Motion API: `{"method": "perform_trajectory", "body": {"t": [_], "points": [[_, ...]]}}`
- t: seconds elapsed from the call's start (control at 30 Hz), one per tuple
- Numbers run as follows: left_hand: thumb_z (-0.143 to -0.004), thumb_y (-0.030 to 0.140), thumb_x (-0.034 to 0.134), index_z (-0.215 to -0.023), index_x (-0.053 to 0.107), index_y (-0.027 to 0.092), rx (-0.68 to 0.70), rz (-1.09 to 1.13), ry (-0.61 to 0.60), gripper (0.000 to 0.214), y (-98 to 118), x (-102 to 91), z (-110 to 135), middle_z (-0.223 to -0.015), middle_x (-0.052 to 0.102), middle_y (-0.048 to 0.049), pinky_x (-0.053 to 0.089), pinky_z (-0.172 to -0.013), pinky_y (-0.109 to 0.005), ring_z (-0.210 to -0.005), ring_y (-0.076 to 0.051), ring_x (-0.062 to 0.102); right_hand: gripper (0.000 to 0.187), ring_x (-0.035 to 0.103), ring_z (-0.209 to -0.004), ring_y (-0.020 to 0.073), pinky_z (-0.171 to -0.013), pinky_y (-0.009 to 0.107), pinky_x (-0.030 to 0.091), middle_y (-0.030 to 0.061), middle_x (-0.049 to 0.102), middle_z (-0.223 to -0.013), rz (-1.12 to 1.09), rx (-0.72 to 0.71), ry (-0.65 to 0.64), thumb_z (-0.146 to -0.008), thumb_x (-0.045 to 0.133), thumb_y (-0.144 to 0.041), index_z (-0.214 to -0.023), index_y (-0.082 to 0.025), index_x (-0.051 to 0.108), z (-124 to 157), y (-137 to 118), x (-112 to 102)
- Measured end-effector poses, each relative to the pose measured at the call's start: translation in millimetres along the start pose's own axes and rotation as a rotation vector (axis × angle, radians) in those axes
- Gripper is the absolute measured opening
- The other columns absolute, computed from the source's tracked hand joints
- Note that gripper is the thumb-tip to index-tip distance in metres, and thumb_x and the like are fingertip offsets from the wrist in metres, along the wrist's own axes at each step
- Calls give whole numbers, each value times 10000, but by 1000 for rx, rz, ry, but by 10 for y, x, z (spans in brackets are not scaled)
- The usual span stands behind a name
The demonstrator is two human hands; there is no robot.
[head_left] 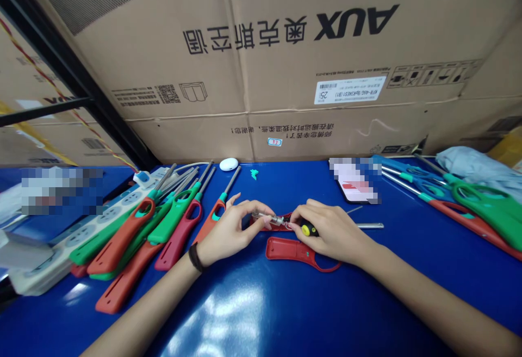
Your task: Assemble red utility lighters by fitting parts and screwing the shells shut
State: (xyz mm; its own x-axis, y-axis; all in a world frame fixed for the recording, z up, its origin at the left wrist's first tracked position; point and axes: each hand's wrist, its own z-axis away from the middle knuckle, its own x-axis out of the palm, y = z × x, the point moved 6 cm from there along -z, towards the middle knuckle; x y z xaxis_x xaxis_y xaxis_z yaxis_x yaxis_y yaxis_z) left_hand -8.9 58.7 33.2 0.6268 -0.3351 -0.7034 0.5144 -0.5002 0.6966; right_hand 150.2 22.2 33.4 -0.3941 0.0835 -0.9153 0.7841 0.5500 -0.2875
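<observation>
Resting on the blue desk (261, 302), both hands met over a red lighter body (281, 221) lying near the middle of the surface. The left hand (230, 226), with a dark band at the wrist, had its grip pinched on a small metal part (267, 217) at the left end of that body. The right hand (332, 232) had its grip clenched around a screwdriver with a yellow and black handle (308, 230), its tip hidden among the fingers and the red piece. Just in front of the hands lay a separate red shell half (291, 250), flat on the desk and partly under the right wrist. A thin metal tube (369, 226) lay just beyond the right hand.

To the left, a row of red and green lighters (155, 232) lay side by side, some overlapping a white power strip (81, 237). Well apart on the right, more lighters in blue, green and red (460, 204) lay fanned out, beside a phone (356, 185). A small white oval object (229, 164) sat by the cardboard box (285, 47) standing along the back edge.
</observation>
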Motion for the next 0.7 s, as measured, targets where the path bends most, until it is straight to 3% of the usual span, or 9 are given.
{"method": "perform_trajectory", "body": {"t": [0.27, 0.7], "points": [[-882, 297, 492, -958, 632, 235, 3, -27, 10, 171, 17, 0, 10, -958, 702, 12, -14, -1121, -498, -931, -196, 632, 141, 564, -711, 140, -549, 247, 345, 13, 653, -801, 9, -54, 29, -905, 458, -210, -912, -205, 599, -4, -19, 26], [-883, 318, 487, -954, 631, 256, 16, -56, 9, 171, 17, 5, 3, -976, 706, 23, 12, -1118, -493, -949, -200, 629, 173, 552, -674, 129, -531, 246, 324, 11, 648, -766, 35, -82, 63, -922, 426, -206, -905, -199, 598, 6, -33, 50]]}}
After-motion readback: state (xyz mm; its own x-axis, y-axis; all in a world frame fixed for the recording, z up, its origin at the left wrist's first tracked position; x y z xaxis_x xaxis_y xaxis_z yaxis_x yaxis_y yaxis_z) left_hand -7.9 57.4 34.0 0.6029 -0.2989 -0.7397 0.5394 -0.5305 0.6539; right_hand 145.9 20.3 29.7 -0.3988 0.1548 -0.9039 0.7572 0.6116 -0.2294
